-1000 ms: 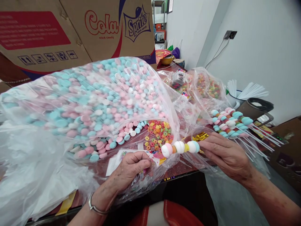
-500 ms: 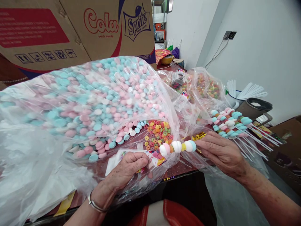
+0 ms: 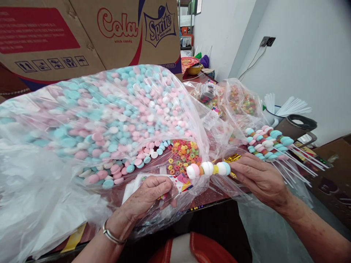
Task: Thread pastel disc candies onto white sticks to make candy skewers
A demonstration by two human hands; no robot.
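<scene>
Candy skewer, held above near side of table, should handle light and squashy, best taken by its right end, which right hand pinches, while left hand grips printed clear bag.

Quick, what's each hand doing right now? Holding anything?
Left hand: closed, apparently pinching printed plastic packaging.
Right hand: closed, holding a candy skewer at its blue end.
</scene>
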